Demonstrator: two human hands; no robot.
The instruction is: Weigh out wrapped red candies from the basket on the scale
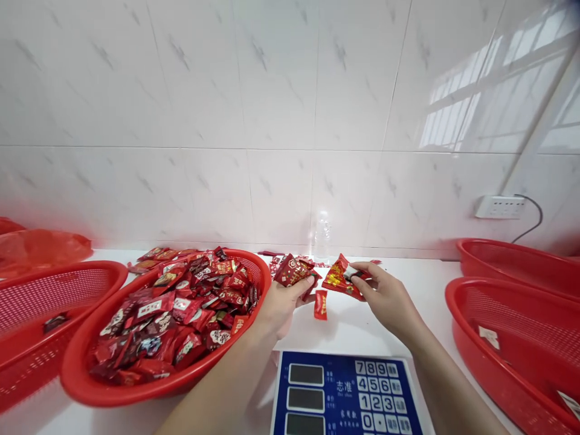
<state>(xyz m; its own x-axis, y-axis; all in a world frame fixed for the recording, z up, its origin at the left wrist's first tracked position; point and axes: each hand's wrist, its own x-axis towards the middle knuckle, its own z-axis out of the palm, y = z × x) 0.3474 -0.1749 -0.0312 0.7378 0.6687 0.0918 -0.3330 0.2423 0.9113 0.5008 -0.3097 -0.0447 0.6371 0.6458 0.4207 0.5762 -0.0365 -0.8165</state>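
Observation:
My left hand (281, 305) is closed around a bunch of red candy packets (292, 270) just right of a red basket (113, 380) heaped with red wrapped candies (181, 308). My right hand (387, 299) pinches a red and yellow candy packet (339, 279) by its edge, fingers closed on it. One small red candy (320, 304) lies on the white counter between the two hands. A few more red packets (276, 261) lie on the counter behind my left hand.
A blue-faced weighing scale (347, 393) with a keypad sits right below my hands. A red basket (27, 320) is at far left, two red baskets (512, 338) at right. A red plastic bag (40, 244) lies back left, and a white power strip (498, 206) hangs on the tiled wall.

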